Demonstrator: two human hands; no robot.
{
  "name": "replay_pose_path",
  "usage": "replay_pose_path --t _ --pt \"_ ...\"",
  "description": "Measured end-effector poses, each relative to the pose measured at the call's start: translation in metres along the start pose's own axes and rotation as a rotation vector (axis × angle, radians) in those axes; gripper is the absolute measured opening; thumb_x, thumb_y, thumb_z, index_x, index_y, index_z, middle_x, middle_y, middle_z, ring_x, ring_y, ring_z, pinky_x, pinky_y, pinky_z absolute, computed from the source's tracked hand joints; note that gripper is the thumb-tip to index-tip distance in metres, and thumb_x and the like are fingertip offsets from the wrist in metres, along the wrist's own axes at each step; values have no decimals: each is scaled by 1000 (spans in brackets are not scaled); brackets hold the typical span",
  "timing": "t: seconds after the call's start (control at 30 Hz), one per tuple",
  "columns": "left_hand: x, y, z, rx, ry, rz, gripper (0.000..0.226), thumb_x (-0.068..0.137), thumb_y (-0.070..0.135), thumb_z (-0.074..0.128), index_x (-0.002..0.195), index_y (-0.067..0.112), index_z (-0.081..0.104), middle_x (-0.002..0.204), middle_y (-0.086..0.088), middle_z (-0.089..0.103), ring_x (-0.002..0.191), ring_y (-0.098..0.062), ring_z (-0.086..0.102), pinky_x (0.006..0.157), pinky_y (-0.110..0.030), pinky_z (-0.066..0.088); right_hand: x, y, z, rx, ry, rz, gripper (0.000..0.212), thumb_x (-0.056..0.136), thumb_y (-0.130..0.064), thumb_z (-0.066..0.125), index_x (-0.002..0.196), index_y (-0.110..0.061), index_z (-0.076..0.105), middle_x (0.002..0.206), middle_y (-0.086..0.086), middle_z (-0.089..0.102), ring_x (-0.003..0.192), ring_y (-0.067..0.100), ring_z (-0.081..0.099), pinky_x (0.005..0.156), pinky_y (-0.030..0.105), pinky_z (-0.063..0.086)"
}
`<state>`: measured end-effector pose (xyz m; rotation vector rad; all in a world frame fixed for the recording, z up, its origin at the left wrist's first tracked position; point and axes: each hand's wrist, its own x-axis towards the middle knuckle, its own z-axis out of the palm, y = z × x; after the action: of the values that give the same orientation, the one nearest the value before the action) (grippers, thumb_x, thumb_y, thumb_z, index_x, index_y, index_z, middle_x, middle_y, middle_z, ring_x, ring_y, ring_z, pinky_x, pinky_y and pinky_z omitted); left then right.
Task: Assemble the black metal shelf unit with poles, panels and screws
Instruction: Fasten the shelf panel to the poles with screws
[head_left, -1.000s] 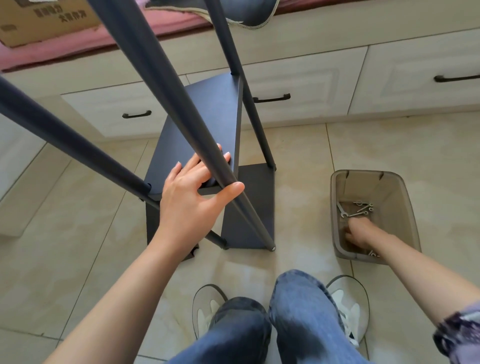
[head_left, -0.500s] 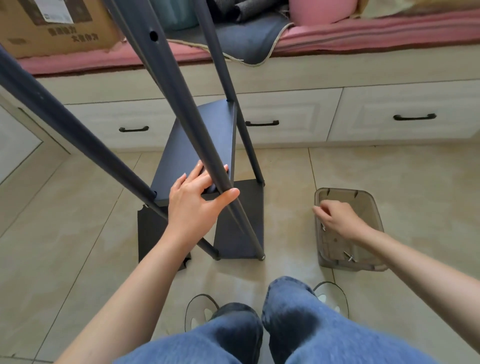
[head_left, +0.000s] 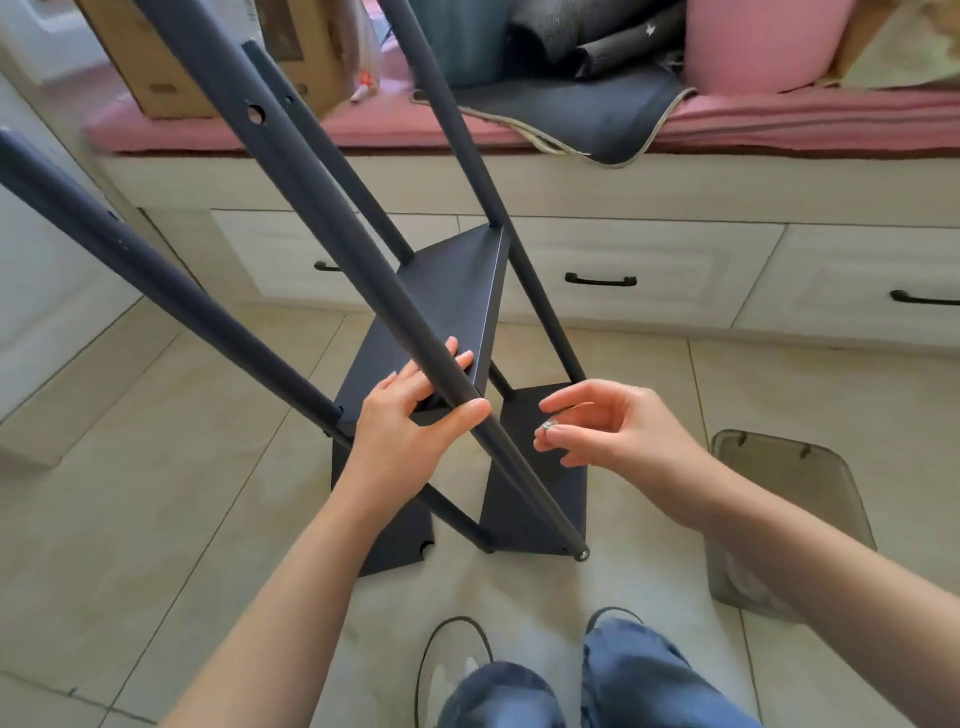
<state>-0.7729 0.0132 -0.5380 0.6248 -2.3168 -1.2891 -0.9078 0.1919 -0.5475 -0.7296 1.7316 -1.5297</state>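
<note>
The black metal shelf unit (head_left: 447, 332) is standing on the tiled floor (head_left: 156, 467) in front of a row of cream drawers (head_left: 649, 275), its four poles slanting up toward the camera. An upper panel (head_left: 457, 296) is sitting between the poles above a bottom panel (head_left: 540, 483) that is lying at floor level. The nearest pole (head_left: 363, 249) is crossing the middle of the view, its foot resting at the bottom panel's front corner. The left hand (head_left: 410, 421) is reaching forward with the arm extended, fingers passing behind this pole onto the upper panel's near edge and thumb hooking in front, so it is grasping the pole. The right hand (head_left: 602, 426) is hovering just right of the same pole, above the bottom panel, fingers curled and pinching a small silver screw (head_left: 549, 426) at the fingertips. A translucent bin (head_left: 789, 519) is standing on the floor to the right, partly behind the right forearm. Open floor is lying to the left of the unit.
</note>
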Motion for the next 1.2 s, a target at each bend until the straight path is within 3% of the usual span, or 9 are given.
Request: replay_pose_path --t 0.1,0.17,0.37,0.57,0.67,0.87,1.1,1.2 --pt "1 -10 -9 -66 11 29 41 86 29 75 114 52 57 141 28 51 117 24 46 94 -3 39 19 -2 18 12 19 -21 17 83 -9 77 97 -8 68 90 5 77 88 18 75 69 23 58" --pt "2 -18 -15 -102 12 41 39 84 32 74 114 50 59 138 29 54 115 31 42 84 6 35 32 -1 27 -25 27 -43 16 82 -14 79 95 -10 71 89 2 78 88 15 75 72 23 59" --pt "7 -45 -37 -181 33 45 43 78 46 69 120 47 62 134 34 57 127 18 45 93 1 37 68 12 56 20 23 -53 12 85 -17 75 97 -16 73 92 -2 78 90 13 74 72 23 58" --pt "4 -76 -52 -321 75 -21 47 84 36 73 130 34 62 138 25 59 137 2 46 104 -11 40 89 35 86 72 15 20 10 84 -24 77 93 -25 75 93 -4 77 88 11 73 69 19 56" --pt "-7 -91 -47 -382 123 -56 51 82 36 72 132 32 62 139 21 60 136 -2 49 102 -10 42 93 45 93 64 11 17 8 82 -28 78 90 -30 76 90 -4 76 80 11 72 65 17 56" --pt "-45 -128 -22 -496 214 -166 62 81 40 72 140 28 57 143 16 58 133 -2 52 94 -6 43 92 62 94 137 -25 89 19 74 -33 77 92 -27 77 97 -1 77 96 13 73 75 22 59" --pt "-81 -159 -7 -645 249 -271 52 82 34 73 133 36 63 144 17 57 131 -3 54 95 -8 43 75 76 109 109 -75 118 23 74 -28 74 96 -21 77 92 -2 78 91 12 74 73 16 56" --pt "-95 -167 -6 -697 250 -284 49 82 31 73 130 37 67 147 11 55 135 -7 51 99 -11 43 70 82 115 72 -130 168 17 84 -18 72 100 -20 76 91 -4 78 90 10 73 75 16 56"
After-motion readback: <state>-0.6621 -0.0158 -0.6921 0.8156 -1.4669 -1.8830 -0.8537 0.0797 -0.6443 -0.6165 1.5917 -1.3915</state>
